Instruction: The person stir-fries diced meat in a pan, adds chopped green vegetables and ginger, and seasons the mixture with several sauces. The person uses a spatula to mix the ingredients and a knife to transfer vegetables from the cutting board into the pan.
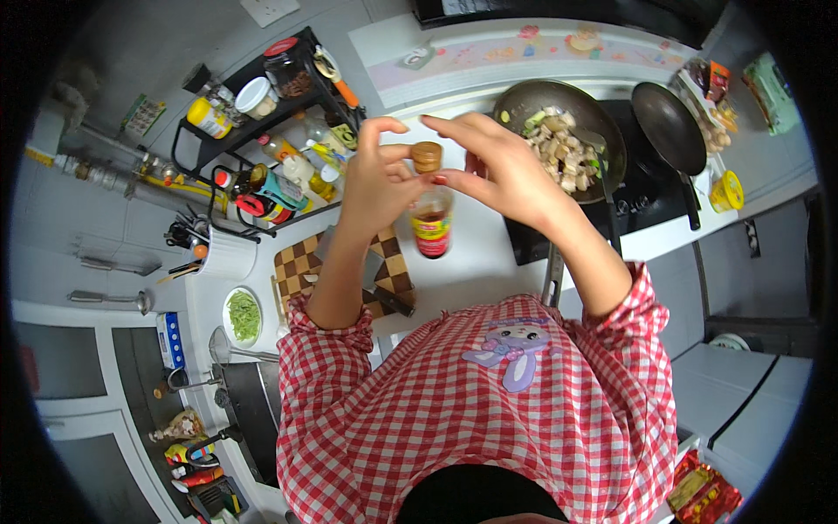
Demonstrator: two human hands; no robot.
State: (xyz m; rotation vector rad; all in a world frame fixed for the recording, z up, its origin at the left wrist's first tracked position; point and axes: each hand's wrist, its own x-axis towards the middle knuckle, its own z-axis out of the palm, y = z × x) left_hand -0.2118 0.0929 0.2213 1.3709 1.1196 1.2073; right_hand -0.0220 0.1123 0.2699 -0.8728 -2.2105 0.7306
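A glass bottle of dark sauce (432, 226), with a yellow and red label and a brown cap (427, 156), stands upright on the white counter before me. My left hand (380, 177) is at the bottle's neck, its thumb crossing in front and its index finger raised. My right hand (501, 167) reaches in from the other side. Its thumb tip is by the neck, and its index finger arches above the cap. Between that thumb and the fingers shows a small dark-red thing (476, 165), partly hidden; whether the hand grips it is unclear.
To the right, a wok (510, 98) of chopped pieces and a spatula (605, 177) sits on the black cooktop (524, 239), beside a frying pan (668, 131). Leftward are a checkered cutting board (294, 262) with a cleaver (370, 272), a condiment rack (226, 154) and a dish of sliced greens (243, 316).
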